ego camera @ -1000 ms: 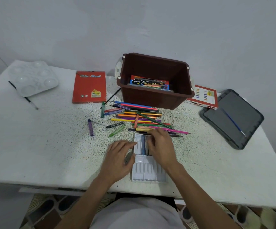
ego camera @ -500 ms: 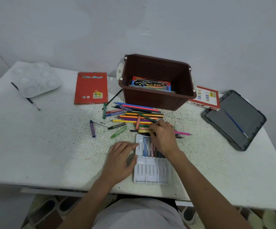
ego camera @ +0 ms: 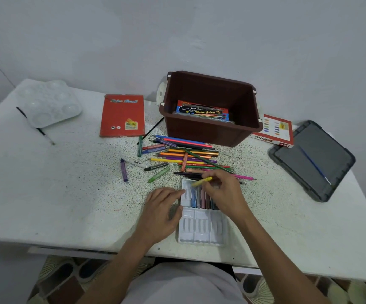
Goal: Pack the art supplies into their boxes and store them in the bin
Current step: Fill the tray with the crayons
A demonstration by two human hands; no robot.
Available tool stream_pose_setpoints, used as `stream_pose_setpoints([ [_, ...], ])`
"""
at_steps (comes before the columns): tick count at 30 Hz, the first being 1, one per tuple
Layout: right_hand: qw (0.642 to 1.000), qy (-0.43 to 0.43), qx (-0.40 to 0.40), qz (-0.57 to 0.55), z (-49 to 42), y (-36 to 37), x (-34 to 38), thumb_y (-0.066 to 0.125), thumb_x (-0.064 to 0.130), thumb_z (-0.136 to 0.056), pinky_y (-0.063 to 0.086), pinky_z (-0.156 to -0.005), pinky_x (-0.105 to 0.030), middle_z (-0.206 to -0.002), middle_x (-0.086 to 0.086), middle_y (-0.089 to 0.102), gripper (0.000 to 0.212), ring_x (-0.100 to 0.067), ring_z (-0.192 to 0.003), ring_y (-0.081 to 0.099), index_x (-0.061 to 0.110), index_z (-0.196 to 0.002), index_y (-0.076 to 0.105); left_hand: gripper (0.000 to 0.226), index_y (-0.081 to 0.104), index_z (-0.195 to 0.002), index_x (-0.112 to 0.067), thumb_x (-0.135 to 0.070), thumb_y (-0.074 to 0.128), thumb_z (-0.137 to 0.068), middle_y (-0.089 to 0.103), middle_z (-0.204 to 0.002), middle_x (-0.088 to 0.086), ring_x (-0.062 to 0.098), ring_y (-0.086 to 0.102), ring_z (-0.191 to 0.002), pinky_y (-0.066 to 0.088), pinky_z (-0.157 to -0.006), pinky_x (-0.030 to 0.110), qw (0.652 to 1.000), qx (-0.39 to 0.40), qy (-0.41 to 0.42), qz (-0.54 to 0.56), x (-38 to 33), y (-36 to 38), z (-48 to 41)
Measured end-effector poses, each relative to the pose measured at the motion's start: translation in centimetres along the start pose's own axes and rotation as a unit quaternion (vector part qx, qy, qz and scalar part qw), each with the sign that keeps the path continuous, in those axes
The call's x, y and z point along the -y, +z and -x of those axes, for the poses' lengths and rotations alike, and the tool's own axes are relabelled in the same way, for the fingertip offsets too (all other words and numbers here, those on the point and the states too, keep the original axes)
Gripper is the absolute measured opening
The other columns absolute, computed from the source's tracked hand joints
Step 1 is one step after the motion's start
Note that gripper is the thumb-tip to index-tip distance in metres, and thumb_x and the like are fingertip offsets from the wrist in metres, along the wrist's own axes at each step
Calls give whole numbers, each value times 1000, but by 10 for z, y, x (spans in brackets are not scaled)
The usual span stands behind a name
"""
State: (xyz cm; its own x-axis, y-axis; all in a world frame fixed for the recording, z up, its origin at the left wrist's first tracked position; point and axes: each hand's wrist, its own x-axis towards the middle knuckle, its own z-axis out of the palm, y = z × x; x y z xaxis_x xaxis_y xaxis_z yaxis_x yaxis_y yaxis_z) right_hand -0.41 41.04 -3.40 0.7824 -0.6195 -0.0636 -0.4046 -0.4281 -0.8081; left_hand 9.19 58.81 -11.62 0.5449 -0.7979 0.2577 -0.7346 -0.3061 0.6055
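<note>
1. A yellow pastel is pinched by one end in the fingers of the right hand, slanting just above the far row of the white tray. It is not yet in a groove. Held so near its end, it could twist free and land across the sticks below.

2. Directly under those fingers, the seated pastels lie side by side. A stick pressed down at an angle might ride up on a neighbour or snap.

3. The left hand lies flat and relaxed, its fingers touching the tray's left edge and gripping nothing. The tray looks thin and light. If that touch slips, a push from the right fingers could skid it toward the near edge of the counter, which is close behind it.

4. Just beyond the right fingers lies a heap of coloured pencils, with a green crayon to the left of them. A careless sweep of the wrist could set them rolling.

5. Farther beyond the fingers stands the brown bin, holding a watercolour box. The oil pastels box lies to the right of the bin, and the red pencil box lies to the left. The likely slip here is supplies going into the wrong box.
</note>
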Motion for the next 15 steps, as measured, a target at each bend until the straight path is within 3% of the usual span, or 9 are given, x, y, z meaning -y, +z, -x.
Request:
stream_pose_setpoints([
  [3,999,-3,38,-12,5,1,1,68,7,-88,48,-62,-28,-74,15,67,14,-6,-66,57,20,-92,70,44,60,-131,-22,-40,46,-93,60,-116,-9,11,48,-114,28,-100,25,1000,-1,-1,-1,0,0,0],
  [6,997,-8,78,15,7,5,3,67,8,-88,50,-61,-29,-76,4,67,9,-6,-63,59,17,-89,69,44,60,-130,-22,-39,46,-93,60,-115,-9,10,47,-113,28,-99,25,1000,-1,0,-1,-1,0,0],
  [9,993,-3,116,34,8,12,4,66,10,-87,57,-69,-39,-77,1,71,7,-11,-68,67,17,-86,67,43,60,-130,-22,-39,46,-92,60,-114,-9,10,47,-113,28,-99,24,1000,-2,-1,1,-1,-1,0],
  [12,994,-17,95,54,8,22,4,65,12,-89,57,-74,-42,-81,0,72,9,-14,-74,69,16,-97,66,43,61,-129,-21,-38,47,-92,61,-113,-8,10,48,-112,28,-98,23,1000,-4,1,2,-2,-1,-1],
  [15,994,-45,41,88,9,32,1,65,15,-91,54,-71,-41,-82,2,67,27,-17,-77,63,18,-117,57,43,61,-129,-21,-39,47,-92,61,-114,-8,10,48,-112,28,-97,22,1000,-3,-1,1,-2,-2,0],
])
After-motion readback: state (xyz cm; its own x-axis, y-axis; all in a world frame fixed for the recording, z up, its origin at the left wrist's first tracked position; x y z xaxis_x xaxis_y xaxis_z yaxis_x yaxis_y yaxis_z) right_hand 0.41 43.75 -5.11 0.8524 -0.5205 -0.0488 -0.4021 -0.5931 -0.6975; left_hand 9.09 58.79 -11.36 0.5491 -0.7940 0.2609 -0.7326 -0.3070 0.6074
